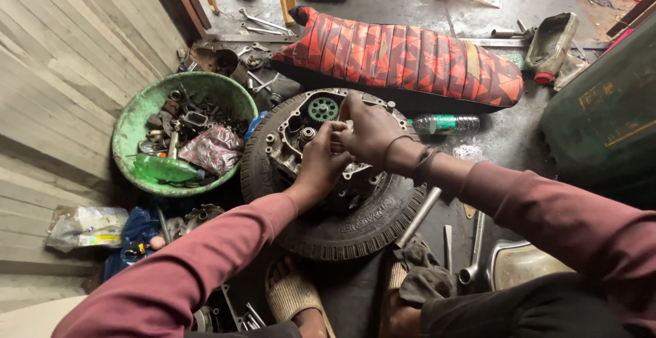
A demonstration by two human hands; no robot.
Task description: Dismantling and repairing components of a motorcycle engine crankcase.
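Both my hands are working over the grey metal engine case [321, 140], which is lying flat inside the black rubber tyre [342, 225] on the dark concrete floor [509, 136]. My left hand [321, 160] is pinching in with the fingertips at the middle of the case; my right hand [372, 129] is meeting it from the other side, fingers curled onto the same spot. Whatever is between the fingertips is too small to make out, so I can't tell what either grip is actually clamping. A small green toothed gear [323, 110] is sitting in the case just beyond my fingers. To the left, touching distance from the tyre, a green plastic basin [137, 116] is holding loose metal parts, a green plastic bottle [167, 169] and a patterned wrapper. Behind the case, a red and orange patterned padded seat [410, 58] is lying across the floor, with a clear plastic bottle with green label [444, 124] just beside it. Long steel wrenches [418, 216] are lying by the tyre near my right forearm. My sandalled feet are resting at the near edge of the tyre.
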